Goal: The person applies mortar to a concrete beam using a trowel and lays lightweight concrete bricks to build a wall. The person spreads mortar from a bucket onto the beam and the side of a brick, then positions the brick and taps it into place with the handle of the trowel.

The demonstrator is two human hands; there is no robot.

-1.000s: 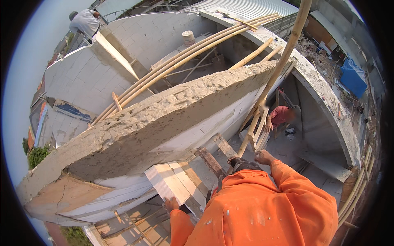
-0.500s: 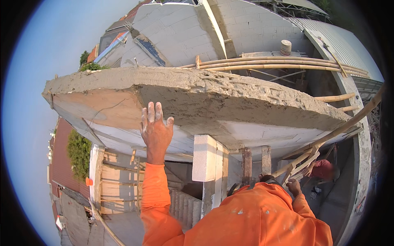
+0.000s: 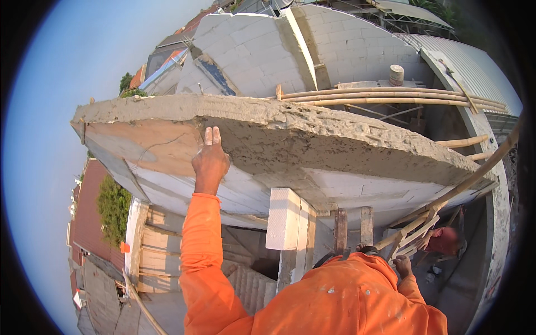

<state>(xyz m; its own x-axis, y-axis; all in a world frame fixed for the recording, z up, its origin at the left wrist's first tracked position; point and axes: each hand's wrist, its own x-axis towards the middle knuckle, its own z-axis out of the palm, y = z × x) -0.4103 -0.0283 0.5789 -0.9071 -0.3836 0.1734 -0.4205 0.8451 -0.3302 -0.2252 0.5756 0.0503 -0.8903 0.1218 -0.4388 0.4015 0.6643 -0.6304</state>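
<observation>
Pale block walls (image 3: pixel 357 44), blue sky (image 3: pixel 84 72)

— How is your left arm (image 3: pixel 202 245) held?
— Stretched well forward, your left hand (image 3: pixel 210 162) raised, its back toward you, two dusty fingers (image 3: pixel 216 135) pointing straight ahead.
— And your right arm (image 3: pixel 411 289)?
— Low and close to your body (image 3: pixel 346 296), your right hand (image 3: pixel 402 265) seemingly curled, too small to tell how tightly.

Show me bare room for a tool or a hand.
The rough concrete beam top looks bare, in front of the long bamboo poles. A hand might pass between the left sleeve and white block. Crowded: around the right hand, with wooden slats close by.
</observation>
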